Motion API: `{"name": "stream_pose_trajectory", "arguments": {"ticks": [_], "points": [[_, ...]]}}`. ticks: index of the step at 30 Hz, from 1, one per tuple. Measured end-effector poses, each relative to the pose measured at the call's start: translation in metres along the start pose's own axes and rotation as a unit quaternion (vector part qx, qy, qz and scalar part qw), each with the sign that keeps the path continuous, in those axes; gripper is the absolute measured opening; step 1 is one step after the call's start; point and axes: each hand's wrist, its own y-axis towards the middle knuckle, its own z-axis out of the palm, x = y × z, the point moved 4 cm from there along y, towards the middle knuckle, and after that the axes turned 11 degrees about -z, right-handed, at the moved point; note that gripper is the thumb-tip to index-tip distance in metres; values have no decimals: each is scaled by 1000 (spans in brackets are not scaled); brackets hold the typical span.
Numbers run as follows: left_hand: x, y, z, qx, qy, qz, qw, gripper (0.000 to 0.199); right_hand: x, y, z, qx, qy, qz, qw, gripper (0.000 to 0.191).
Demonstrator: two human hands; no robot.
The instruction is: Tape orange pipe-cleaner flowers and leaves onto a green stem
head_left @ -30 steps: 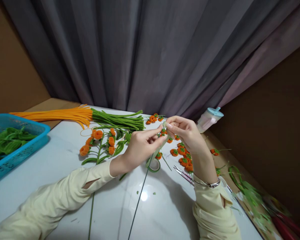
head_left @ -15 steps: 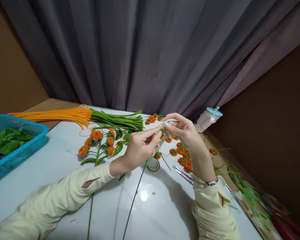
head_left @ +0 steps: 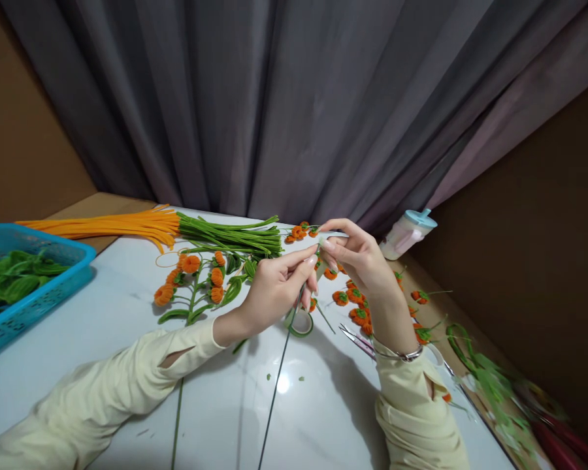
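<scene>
Together, the left hand (head_left: 272,287), extended forward, and right hand (head_left: 366,264), bent inward, pinch a slanting stem (head_left: 287,343) near its top.

A table (head_left: 215,405) lies before you, a curtain (head_left: 225,98) behind it. On your left, leaves (head_left: 19,277) lie in a basket (head_left: 85,256); behind and right, a bundle of stems (head_left: 228,235), with a flower spray (head_left: 191,264) before it. Your left hand (head_left: 269,290) and right hand (head_left: 367,264) meet on a wire (head_left: 274,395), near a tape roll (head_left: 301,334). To the right: flowers (head_left: 359,316), scissors (head_left: 360,341) and, farther back, a cup (head_left: 406,235).
</scene>
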Motion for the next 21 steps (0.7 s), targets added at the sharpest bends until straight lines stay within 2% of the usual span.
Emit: {"name": "stream_pose_trajectory", "arguments": {"ticks": [12, 21], "points": [[0, 3, -1, -3, -11, 3, 1000, 34, 2, -1, 0, -1, -16, -6, 1000, 19], [1, 3, 0, 9, 12, 3, 1000, 24, -1, 0, -2, 0, -20, -12, 1000, 13]]}}
